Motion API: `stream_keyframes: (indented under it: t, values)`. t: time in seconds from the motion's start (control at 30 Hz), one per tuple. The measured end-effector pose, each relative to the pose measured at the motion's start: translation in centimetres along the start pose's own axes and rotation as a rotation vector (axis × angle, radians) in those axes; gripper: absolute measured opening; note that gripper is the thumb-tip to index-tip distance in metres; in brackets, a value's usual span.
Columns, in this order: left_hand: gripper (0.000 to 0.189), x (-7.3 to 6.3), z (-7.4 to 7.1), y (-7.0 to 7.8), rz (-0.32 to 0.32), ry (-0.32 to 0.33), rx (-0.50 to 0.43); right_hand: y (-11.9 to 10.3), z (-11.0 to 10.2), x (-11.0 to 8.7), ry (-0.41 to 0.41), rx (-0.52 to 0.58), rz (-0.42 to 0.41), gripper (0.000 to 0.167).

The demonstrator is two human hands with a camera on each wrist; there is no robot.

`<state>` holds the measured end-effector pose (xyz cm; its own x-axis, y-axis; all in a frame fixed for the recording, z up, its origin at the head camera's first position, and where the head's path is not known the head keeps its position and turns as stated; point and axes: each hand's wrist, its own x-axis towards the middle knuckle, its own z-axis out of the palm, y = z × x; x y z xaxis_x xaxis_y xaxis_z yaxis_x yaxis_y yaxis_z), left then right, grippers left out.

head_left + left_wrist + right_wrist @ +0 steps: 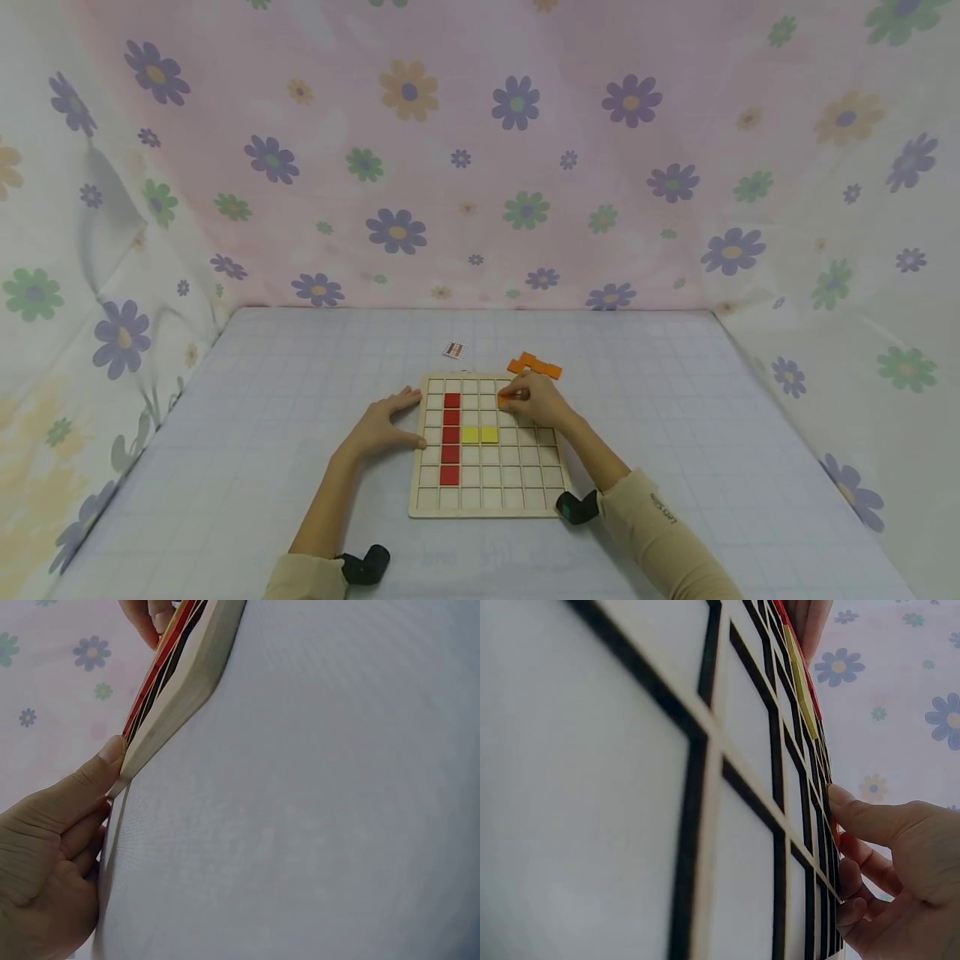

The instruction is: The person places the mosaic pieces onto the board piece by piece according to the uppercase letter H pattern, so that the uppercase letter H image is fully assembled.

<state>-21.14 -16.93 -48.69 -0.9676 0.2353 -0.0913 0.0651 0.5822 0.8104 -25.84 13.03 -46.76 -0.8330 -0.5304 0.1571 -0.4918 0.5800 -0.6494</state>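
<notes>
A wooden grid board [470, 497] lies on the table, its squares bordered by raised lines. Several red tiles [451, 435] form a column near its left side, and two yellow tiles [480, 434] sit beside that column. My left hand [380, 426] rests at the board's left edge, thumb touching the rim and fingers spread; the left wrist view shows the thumb [112, 749] on the edge. Over the upper right squares, my right hand [538, 399] pinches an orange tile [503, 402]. Its fingers partly hide that tile in the right wrist view.
Loose orange tiles [535, 364] lie just beyond the board's far right edge. A small patterned card [454, 350] is on the table [322, 358] behind the board. Flowered cloth [480, 200] hangs at the back and sides.
</notes>
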Motion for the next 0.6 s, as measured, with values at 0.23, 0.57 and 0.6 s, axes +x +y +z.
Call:
stream_keyframes:
  t: [0.23, 0.57, 0.6]
  values:
    - [0.088, 0.06, 0.04, -0.04, -0.006, 0.002, 0.005, -0.14, 0.27, 0.13, 0.008, -0.024, -0.016, 0.019]
    - [0.088, -0.15, -0.07, 0.21, -0.006, 0.005, -0.002, -0.11, 0.32, -0.32, 0.066, -0.027, -0.004, 0.029]
    - [0.087, -0.17, -0.07, 0.23, -0.008, 0.004, -0.003, 0.04, 0.2, -0.42, 0.063, -0.013, -0.003, 0.029]
